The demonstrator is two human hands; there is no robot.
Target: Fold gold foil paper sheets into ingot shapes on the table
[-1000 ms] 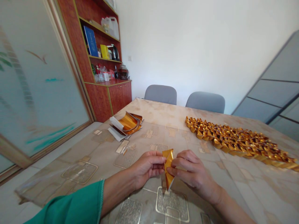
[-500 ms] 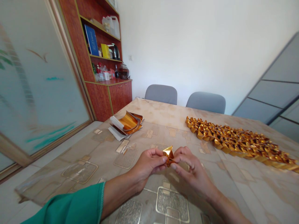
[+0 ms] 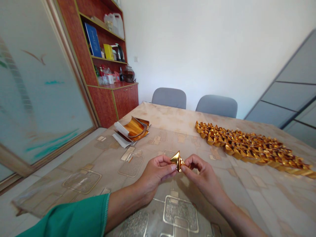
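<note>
Well, the left hand [image 3: 158, 169] and the right hand [image 3: 199, 172] meet in the air above the table [image 3: 276, 200], both grasping a small folded gold foil [image 3: 177, 161] between thumb and fingertips. The foil sits between the hands, lifted off the tabletop, with a pointed corner standing up on the left side and its lower end tucked among the right fingers. Neither hand is released: the left curls its fingers toward its thumb, and the right pinches the same way from the other side. A green sleeve [image 3: 69, 214] reaches partway down the left forearm, while the right forearm is bare.

Beyond the hands and to the left, a stack of foil sheets [image 3: 132, 130] lies on the table, its gold layers curling up from white paper. To the right, a long band of folded gold pieces [image 3: 249, 148] runs across the table, packed tightly side by side. The table cover has a beige pattern of square outlines. Two grey chairs [image 3: 169, 97] stand at the far side, and a red wooden cabinet [image 3: 106, 102] beside the white wall [image 3: 197, 42] holds a blue book [image 3: 92, 40], a kettle [image 3: 119, 52] and a jar [image 3: 129, 74]
</note>
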